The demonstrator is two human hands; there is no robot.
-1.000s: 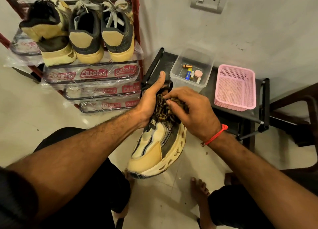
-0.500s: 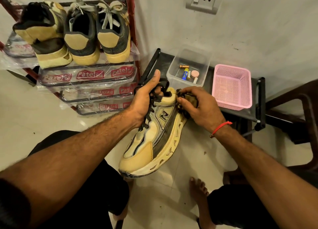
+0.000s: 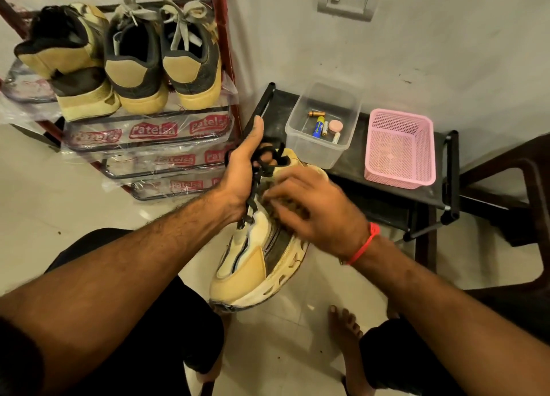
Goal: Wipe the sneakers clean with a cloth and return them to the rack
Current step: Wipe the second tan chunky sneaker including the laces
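Note:
A tan, white and black sneaker (image 3: 253,264) hangs toe-down above the floor in front of me. My left hand (image 3: 242,172) grips it at the collar, fingers inside the opening among the black laces. My right hand (image 3: 312,211) presses a dark patterned cloth (image 3: 285,212) against the sneaker's side; the cloth is mostly hidden under the fingers and blurred. The red shoe rack (image 3: 154,133) stands at the upper left with three other sneakers (image 3: 134,68) on its top shelf, heels toward me.
A low black stand (image 3: 395,199) against the wall carries a clear plastic box (image 3: 323,124) with batteries and small items and a pink mesh basket (image 3: 398,148). A dark chair (image 3: 523,187) is at the right. My bare foot (image 3: 345,330) rests on the tiled floor.
My right hand with the cloth slid from the sneaker's heel side down onto its middle. The left hand kept its grip and the sneaker barely shifted.

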